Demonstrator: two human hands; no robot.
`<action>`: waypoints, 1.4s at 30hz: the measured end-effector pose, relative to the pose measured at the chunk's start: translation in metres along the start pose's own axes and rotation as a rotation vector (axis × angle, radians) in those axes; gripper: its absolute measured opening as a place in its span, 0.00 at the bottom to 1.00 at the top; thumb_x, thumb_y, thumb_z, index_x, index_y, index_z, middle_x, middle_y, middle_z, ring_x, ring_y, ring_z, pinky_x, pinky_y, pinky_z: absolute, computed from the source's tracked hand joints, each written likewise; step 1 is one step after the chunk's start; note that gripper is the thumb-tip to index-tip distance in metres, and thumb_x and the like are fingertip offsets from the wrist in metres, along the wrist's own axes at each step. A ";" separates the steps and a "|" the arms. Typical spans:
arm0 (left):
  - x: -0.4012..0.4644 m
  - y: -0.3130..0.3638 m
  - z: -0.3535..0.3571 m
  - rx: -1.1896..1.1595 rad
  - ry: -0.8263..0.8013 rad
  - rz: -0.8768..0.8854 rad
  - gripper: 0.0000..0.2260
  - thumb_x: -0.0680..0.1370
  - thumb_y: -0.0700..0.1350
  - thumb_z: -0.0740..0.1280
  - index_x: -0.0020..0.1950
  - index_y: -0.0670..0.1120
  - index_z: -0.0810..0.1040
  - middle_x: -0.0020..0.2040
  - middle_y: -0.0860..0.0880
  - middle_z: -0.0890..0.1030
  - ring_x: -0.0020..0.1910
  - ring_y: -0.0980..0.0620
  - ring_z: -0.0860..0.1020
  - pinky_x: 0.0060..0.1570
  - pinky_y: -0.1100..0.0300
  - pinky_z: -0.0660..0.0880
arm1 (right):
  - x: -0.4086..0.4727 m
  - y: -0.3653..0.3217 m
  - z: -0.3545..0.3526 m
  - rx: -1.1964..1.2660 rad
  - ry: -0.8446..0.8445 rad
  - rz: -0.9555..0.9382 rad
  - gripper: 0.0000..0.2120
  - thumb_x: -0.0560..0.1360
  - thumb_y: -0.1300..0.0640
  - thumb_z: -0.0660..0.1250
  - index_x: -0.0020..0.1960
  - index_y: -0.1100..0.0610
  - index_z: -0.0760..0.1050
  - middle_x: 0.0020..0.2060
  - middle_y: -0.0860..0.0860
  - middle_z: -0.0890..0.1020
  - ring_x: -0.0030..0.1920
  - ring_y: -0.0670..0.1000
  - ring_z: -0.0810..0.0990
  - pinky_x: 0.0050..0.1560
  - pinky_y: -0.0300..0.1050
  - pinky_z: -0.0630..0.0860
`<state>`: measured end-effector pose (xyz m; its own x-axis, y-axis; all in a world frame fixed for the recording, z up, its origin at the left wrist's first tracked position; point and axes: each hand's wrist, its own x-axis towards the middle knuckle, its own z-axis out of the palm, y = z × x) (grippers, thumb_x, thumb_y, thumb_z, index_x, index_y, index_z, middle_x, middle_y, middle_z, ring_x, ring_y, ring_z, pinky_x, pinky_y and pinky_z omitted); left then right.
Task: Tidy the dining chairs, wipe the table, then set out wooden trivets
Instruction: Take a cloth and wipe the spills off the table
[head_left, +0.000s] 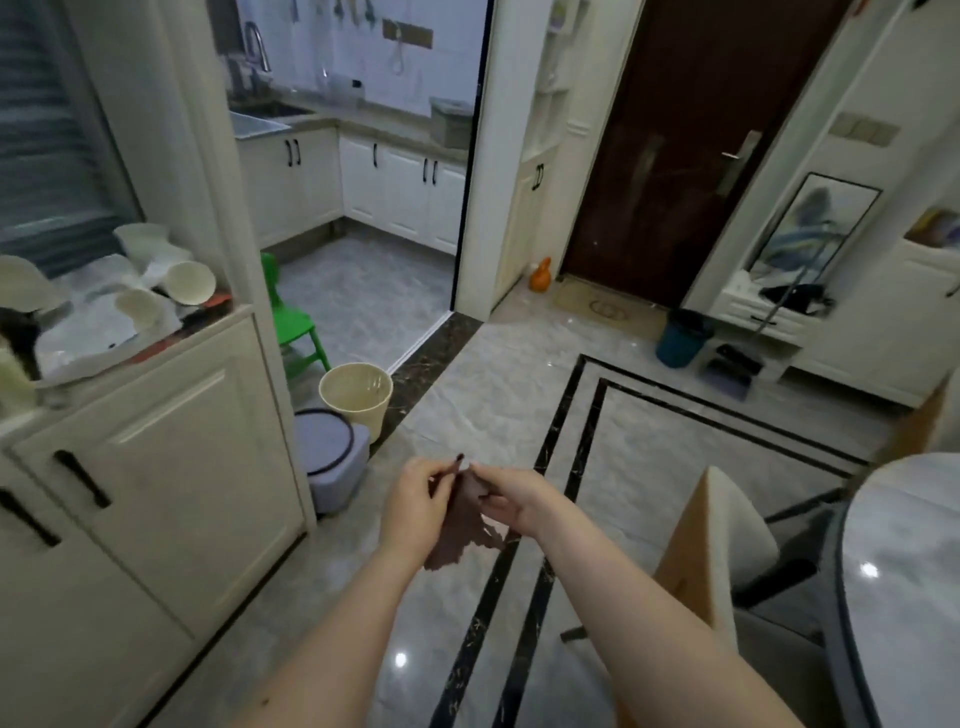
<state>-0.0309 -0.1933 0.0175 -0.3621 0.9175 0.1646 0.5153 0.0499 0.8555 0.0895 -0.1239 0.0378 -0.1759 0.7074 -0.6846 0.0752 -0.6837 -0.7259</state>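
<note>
A round grey marble-topped dining table (914, 582) fills the lower right corner, with a cream and tan upholstered dining chair (711, 545) just beside its left edge, and a tall cream cabinet (171, 467) with black handles stands at the left. Near the cabinet's foot sit a grey round-lidded bin (330, 460) and a pale yellow plastic wastebasket (358, 392). Above the floor between them, 2 hands meet: the left hand (415, 512) and right hand (501, 496) each pinch the top of a limp brown cleaning cloth (462, 530) that hangs down between them.
</note>
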 end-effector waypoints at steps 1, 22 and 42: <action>0.024 0.001 0.015 0.000 -0.031 0.028 0.07 0.76 0.38 0.67 0.50 0.44 0.83 0.42 0.51 0.77 0.44 0.52 0.77 0.44 0.62 0.70 | 0.017 -0.017 -0.003 0.053 0.015 0.003 0.06 0.74 0.60 0.70 0.48 0.62 0.76 0.39 0.56 0.80 0.40 0.50 0.80 0.40 0.42 0.79; 0.445 0.036 0.243 -0.272 -0.316 -0.157 0.11 0.78 0.35 0.60 0.54 0.48 0.77 0.49 0.47 0.80 0.49 0.48 0.80 0.47 0.57 0.77 | 0.291 -0.356 -0.163 -0.593 0.158 -0.149 0.06 0.77 0.60 0.66 0.52 0.60 0.79 0.36 0.52 0.80 0.33 0.44 0.79 0.30 0.33 0.76; 0.735 0.216 0.589 0.151 -0.728 0.650 0.04 0.74 0.42 0.68 0.45 0.49 0.74 0.42 0.54 0.73 0.44 0.53 0.73 0.34 0.64 0.63 | 0.432 -0.517 -0.484 -0.877 0.985 -0.221 0.08 0.78 0.55 0.63 0.54 0.53 0.78 0.49 0.50 0.82 0.52 0.51 0.79 0.46 0.43 0.73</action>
<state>0.2714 0.7239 0.0339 0.5668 0.8005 0.1945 0.5568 -0.5463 0.6257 0.4499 0.6220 0.0854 0.4826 0.8749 -0.0414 0.8039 -0.4612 -0.3755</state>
